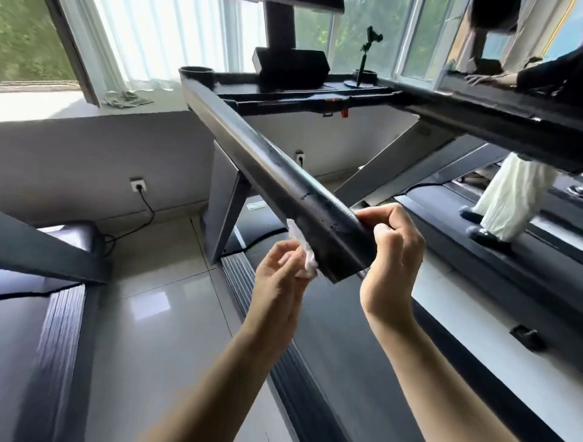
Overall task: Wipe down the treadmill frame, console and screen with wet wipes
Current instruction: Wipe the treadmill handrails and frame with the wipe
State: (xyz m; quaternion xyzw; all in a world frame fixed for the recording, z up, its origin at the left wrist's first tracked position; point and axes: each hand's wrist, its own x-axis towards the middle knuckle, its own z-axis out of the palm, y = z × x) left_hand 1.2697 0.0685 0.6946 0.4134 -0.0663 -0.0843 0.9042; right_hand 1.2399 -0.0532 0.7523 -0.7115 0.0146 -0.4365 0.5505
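— How does the wipe handle?
— Light, limp and wet. My left grip holds the wet wipe bunched against the handrail, on its outer side near the end. I judge a full-finger pinch best, or it slips.
— And your right?
— My right grip curls round the rail's end. The rail looks stiff and fixed.
— What's hidden?
— Most of the wipe is behind the rail and my fingers. The screen is cut off at the top.
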